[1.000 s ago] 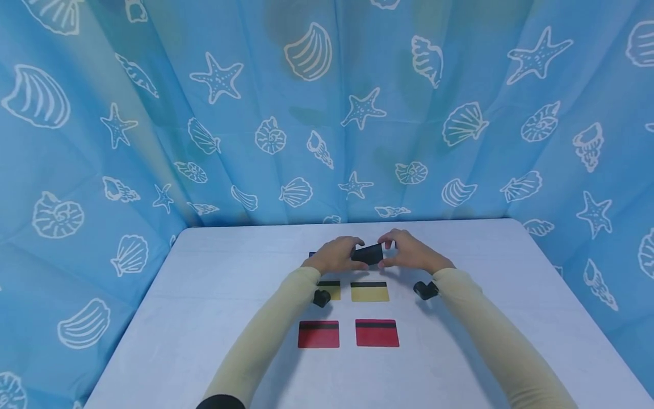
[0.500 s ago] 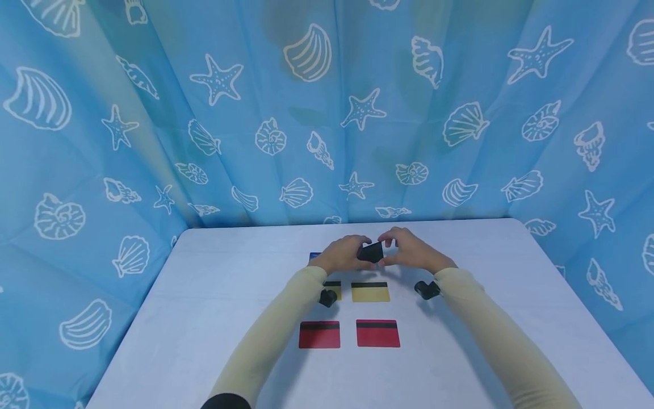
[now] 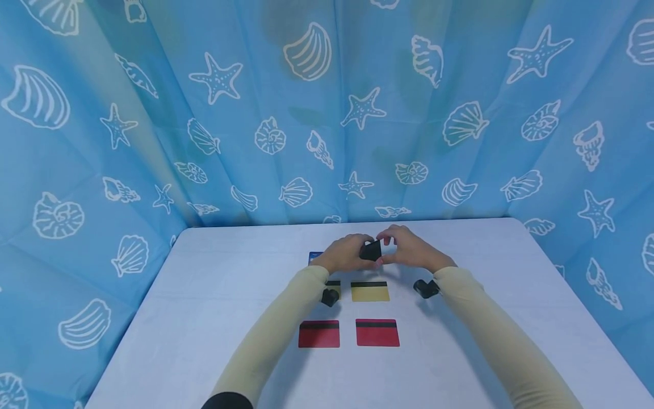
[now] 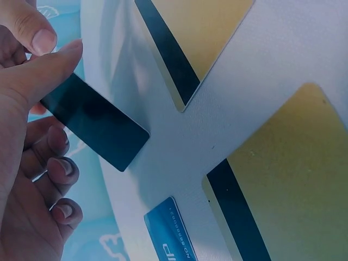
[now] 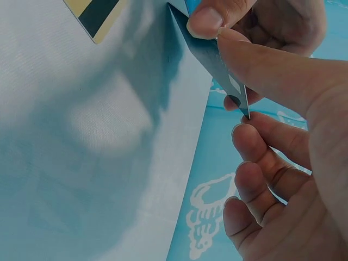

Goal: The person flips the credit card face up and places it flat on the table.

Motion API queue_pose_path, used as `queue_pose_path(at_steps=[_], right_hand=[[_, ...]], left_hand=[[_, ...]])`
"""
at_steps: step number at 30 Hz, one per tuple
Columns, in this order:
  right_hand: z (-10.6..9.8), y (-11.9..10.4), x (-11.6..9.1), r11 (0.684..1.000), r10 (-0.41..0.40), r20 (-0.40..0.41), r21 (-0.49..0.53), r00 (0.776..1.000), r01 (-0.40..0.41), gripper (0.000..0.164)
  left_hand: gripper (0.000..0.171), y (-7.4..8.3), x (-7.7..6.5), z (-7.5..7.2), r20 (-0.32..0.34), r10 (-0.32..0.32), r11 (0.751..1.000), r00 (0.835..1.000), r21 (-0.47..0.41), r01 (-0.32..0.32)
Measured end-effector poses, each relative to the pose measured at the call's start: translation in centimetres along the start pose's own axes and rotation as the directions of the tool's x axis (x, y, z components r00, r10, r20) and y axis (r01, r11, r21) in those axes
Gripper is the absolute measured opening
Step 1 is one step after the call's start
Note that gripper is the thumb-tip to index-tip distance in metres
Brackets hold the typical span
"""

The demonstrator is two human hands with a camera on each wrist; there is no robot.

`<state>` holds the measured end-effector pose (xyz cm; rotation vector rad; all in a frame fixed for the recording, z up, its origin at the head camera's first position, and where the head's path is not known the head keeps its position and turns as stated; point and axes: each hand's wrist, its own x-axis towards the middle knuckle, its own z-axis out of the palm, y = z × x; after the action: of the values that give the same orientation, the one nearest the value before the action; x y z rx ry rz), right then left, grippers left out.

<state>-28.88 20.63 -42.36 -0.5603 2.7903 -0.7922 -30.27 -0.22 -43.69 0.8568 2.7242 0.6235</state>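
Note:
In the head view, both hands meet over the far part of the table around a black card (image 3: pixel 370 251). My left hand (image 3: pixel 347 253) holds its left side, and my right hand (image 3: pixel 409 250) pinches it near the right end, where a pale patch shows between the fingers. The left wrist view has the dark card (image 4: pixel 98 122) tilted, with a thumb over its upper end. Seen nearly edge-on in the right wrist view, the card (image 5: pixel 212 62) lies between both thumbs and the fingers, its corner at a right fingertip. A blue sliver (image 5: pixel 191 5) shows beside the left thumb.
Two yellow cards with dark stripes, the right one (image 3: pixel 370 292) and the partly covered left one (image 3: pixel 335 289), lie below the hands. Two red cards (image 3: pixel 319 335) (image 3: pixel 377 334) lie nearer. A blue card (image 3: pixel 314 257) peeks out beside the left hand. A shell-print curtain (image 3: pixel 327 113) hangs behind.
My left hand has moved slightly right, closer to the right hand. Less of the black card's length shows, and a pale patch now appears at its right. The cards on the table have not moved.

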Motion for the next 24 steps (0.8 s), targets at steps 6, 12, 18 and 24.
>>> queue_pose_path(at_steps=[6, 12, 18, 24], right_hand=[[0.04, -0.06, -0.02, 1.0, 0.009, -0.002, -0.002, 1.0, -0.009, 0.069], [0.0, -0.31, -0.1, 1.0, 0.023, 0.005, 0.006, 1.0, -0.023, 0.071], [-0.18, -0.18, -0.37, 0.999, 0.042, 0.009, 0.017, 0.999, -0.042, 0.079], [0.07, 0.06, -0.49, 0.997, 0.074, 0.026, 0.018, 0.997, -0.074, 0.08]], left_hand=[[0.071, 0.13, 0.08, -0.08, -0.001, 0.004, 1.0, 1.0, 0.02, -0.004], [0.068, 0.25, 0.08, -0.23, 0.003, 0.012, 1.0, 1.0, 0.025, -0.012], [0.068, 0.29, 0.01, -0.38, 0.003, 0.015, 1.0, 1.0, 0.017, -0.015], [0.068, 0.28, 0.05, -0.51, -0.006, 0.021, 1.0, 1.0, 0.01, -0.021]])
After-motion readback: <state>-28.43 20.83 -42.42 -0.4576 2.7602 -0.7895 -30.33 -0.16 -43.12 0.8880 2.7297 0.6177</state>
